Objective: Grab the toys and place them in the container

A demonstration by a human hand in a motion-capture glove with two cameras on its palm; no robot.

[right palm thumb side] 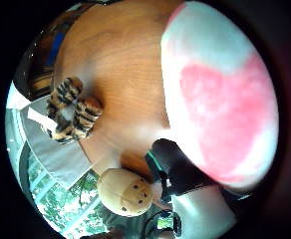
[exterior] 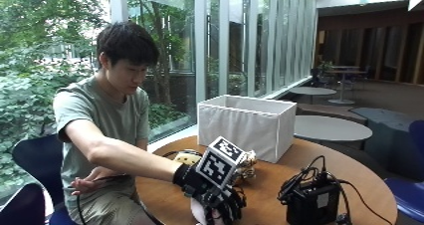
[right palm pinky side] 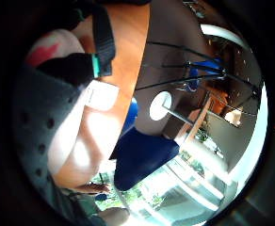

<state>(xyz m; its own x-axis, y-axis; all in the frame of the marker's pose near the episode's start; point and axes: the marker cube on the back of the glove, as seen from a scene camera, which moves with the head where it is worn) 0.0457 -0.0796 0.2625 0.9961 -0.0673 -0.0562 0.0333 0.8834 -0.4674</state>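
In the outside view my gloved right hand (exterior: pixel 215 199) is low over the near side of the round wooden table (exterior: pixel 265 185), its fingers curled down round a white plush toy with a pink-red patch (exterior: pixel 197 211). That plush (right palm thumb side: pixel 220 99) fills much of the thumb side palm view, with a black gloved finger (right palm thumb side: pixel 178 172) against it. A striped tiger toy (right palm thumb side: pixel 71 109) and a round tan toy (right palm thumb side: pixel 125 191) lie on the table beyond my hand. The white fabric container (exterior: pixel 248 125) stands open at the table's far edge by the window.
A black box with cables (exterior: pixel 311 201) sits on the table to the right of my hand. The bare left hand (exterior: pixel 89 185) rests in the lap. Blue chairs (right palm pinky side: pixel 142 155) stand round the table, and other round tables (exterior: pixel 331 128) stand behind.
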